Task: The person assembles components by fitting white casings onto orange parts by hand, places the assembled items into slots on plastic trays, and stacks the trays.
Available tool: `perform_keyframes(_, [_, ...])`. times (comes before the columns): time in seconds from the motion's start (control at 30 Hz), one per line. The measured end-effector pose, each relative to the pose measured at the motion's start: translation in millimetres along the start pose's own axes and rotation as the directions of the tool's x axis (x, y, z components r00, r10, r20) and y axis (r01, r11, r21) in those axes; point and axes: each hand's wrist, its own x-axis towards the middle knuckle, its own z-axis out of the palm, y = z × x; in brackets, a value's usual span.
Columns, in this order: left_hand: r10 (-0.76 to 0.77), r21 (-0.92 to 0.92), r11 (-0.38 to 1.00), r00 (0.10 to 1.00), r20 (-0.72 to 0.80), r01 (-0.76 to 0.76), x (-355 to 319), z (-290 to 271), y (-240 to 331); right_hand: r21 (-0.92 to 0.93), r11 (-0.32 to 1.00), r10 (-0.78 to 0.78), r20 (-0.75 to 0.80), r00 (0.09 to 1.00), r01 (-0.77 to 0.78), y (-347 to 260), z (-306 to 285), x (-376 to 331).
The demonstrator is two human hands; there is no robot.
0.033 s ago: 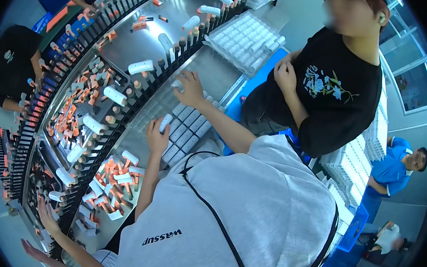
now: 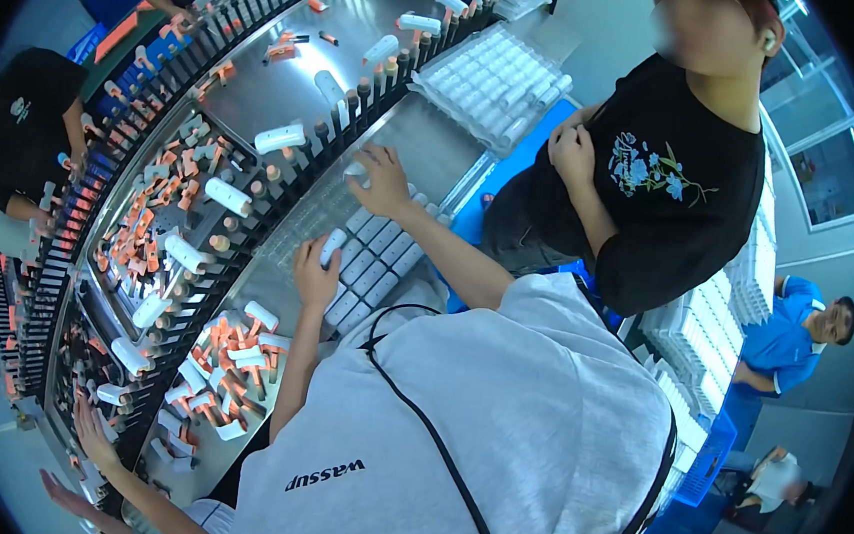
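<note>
My left hand (image 2: 314, 276) is closed on a white, rounded oblong casing (image 2: 332, 246), its fingers along one side. Farther out and to the right, the fingers of my right hand (image 2: 383, 183) are bent around a small white piece (image 2: 357, 173), mostly hidden by them. Both hands are over the metal worktop (image 2: 294, 231). Between them and my body lie rows of similar white casings (image 2: 379, 261), packed side by side, partly under my right forearm.
A curved conveyor of black holders (image 2: 238, 242) carries upright white pieces. Orange-and-white parts (image 2: 229, 362) are heaped at left, near a co-worker's hands (image 2: 98, 437). Farther right is a clear tray of white pieces (image 2: 492, 81). A person in black (image 2: 653, 195) stands close on my right.
</note>
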Motion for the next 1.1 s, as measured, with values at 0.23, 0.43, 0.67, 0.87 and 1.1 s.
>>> perform_keyframes(0.23, [-0.046, 0.009, 0.999, 0.999, 0.002, 0.046, 2.3, -5.3, 6.6, 0.058, 0.998, 0.015, 0.078, 0.997, -0.020, -8.7, -10.3, -24.7])
perform_keyframes(0.43, [-0.029, -0.009, 1.000, 0.999, -0.032, 0.029, -1.2, -12.1, 5.2, 0.144, 0.960, 0.218, 0.150, 0.964, -0.239, -13.2, -4.3, -40.8])
perform_keyframes(0.67, [-0.074, 0.006, 0.997, 0.997, -0.036, 0.074, 2.8, -8.2, 8.2, 0.218, 0.963, 0.149, 0.070, 0.986, -0.161, -10.9, -10.7, -52.5])
perform_keyframes(0.87, [-0.098, -0.052, 0.994, 0.995, -0.013, 0.097, 9.1, -5.8, 11.7, 0.218, 0.956, 0.173, 0.122, 0.977, -0.197, -13.5, -24.4, -45.5])
perform_keyframes(1.1, [-0.080, 0.004, 0.997, 0.997, 0.019, 0.080, 16.7, 1.9, 15.2, 0.176, 0.959, 0.198, 0.152, 0.968, -0.223, -1.9, -26.1, -49.6])
